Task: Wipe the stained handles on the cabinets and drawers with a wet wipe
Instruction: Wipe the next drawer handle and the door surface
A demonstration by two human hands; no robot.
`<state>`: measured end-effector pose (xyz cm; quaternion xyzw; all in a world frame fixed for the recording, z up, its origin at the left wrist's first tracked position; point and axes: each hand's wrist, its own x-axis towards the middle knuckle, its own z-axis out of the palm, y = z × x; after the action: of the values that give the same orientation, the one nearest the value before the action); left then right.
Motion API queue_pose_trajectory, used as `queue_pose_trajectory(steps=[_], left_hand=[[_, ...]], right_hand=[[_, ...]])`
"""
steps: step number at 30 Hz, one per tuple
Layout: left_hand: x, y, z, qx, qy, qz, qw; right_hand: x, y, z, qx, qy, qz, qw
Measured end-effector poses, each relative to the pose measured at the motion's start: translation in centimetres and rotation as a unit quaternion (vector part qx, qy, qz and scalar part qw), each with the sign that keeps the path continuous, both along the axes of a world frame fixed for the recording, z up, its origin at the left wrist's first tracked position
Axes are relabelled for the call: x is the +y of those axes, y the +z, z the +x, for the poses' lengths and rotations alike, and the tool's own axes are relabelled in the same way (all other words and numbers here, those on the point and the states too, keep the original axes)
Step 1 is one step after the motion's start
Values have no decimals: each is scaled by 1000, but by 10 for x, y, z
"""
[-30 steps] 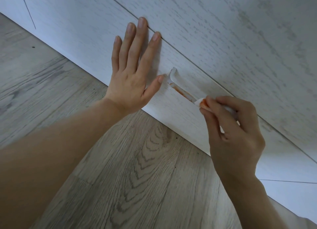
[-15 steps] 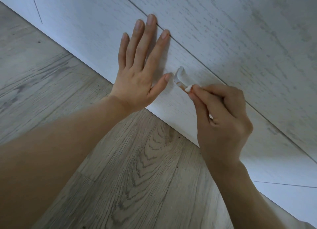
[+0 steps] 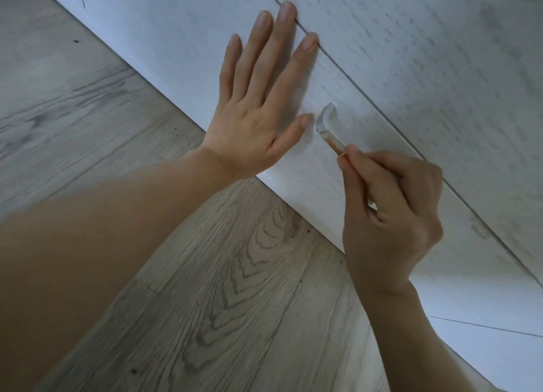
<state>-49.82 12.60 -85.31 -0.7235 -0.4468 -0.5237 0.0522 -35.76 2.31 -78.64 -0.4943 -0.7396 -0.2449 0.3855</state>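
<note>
My left hand [image 3: 258, 121] lies flat and open on the drawer front [image 3: 182, 53]; my right hand [image 3: 390, 212] pinches a wet wipe [image 3: 342, 155] against the orange-stained handle [image 3: 327, 127].

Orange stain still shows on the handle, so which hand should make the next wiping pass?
The right hand: it pinches the wet wipe right at the handle. The left hand lies flat and empty on the drawer front.

No legible txt anywhere.
</note>
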Motion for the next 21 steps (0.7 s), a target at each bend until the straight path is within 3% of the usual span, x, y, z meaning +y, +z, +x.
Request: queue_pose_trajectory(steps=[6,11,21], left_hand=[[-11,-11,25,-52,39,-40,997],[-16,-11,55,-145,60,-78,984],[-7,-22,56,-126,101,-42,986]], right_hand=[[1,5,3,-28,12,14,999],[11,5,0,-54,30,20,998],[9,3,-4,-3,45,11,999]])
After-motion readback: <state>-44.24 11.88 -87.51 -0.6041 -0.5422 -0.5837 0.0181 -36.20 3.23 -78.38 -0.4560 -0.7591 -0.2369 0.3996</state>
